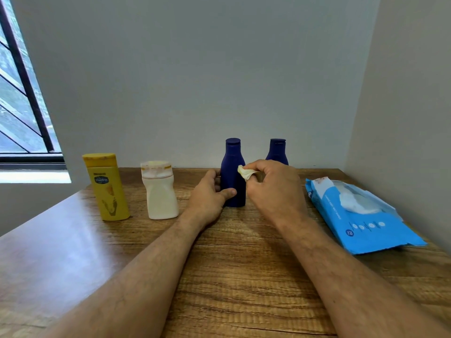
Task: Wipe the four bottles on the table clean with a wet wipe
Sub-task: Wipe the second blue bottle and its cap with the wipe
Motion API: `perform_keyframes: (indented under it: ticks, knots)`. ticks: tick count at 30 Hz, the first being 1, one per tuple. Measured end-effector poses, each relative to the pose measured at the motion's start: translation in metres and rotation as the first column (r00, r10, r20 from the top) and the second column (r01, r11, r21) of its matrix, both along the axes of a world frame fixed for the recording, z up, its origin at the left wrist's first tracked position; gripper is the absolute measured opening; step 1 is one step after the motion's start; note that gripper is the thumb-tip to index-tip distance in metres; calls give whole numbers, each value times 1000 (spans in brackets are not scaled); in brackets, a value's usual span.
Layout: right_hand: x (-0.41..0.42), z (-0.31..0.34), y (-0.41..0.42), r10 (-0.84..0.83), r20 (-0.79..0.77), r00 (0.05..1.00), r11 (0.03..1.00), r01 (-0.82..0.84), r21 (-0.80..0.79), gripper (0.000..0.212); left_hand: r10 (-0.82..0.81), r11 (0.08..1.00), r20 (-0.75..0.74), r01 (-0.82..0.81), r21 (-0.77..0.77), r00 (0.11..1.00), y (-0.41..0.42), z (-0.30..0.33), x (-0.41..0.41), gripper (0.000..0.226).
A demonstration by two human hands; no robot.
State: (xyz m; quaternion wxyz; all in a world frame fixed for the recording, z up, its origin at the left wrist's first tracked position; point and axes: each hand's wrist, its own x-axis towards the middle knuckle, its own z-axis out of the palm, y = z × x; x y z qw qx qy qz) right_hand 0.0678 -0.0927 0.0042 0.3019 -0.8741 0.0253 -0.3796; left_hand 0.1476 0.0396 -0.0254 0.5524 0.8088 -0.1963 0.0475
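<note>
Four bottles stand upright on the wooden table (231, 276). From left: a yellow Vaseline bottle (107, 189), a cream white bottle (159, 191), a dark blue bottle (231, 167), and a second dark blue bottle (277, 151) behind my right hand. My left hand (210, 198) grips the lower part of the nearer blue bottle, thumb across its front. My right hand (273, 189) pinches a small crumpled wet wipe (245, 172), yellowish in colour, against that bottle's right side.
A blue pack of wet wipes (358, 223) lies open at the right, a white wipe poking out of it. Walls close in behind and on the right. A window is at the far left.
</note>
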Motion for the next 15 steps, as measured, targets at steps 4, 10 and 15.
perform_keyframes:
  ticks: [4, 10, 15]
  knots:
    - [2, -1, -1, 3, -1, 1000, 1000, -3, -1, 29, 20, 999, -2, -20, 26, 1000, -1, -1, 1, 54]
    - [1, -1, -1, -7, 88, 996, 999, 10, -36, 28, 73, 995, -89, -67, 69, 993, 0, 1, 1, 75]
    - [0, -1, -3, 0, 141, 990, 999, 5, -40, 29, 241, 967, -88, -231, 110, 967, 0, 0, -4, 73]
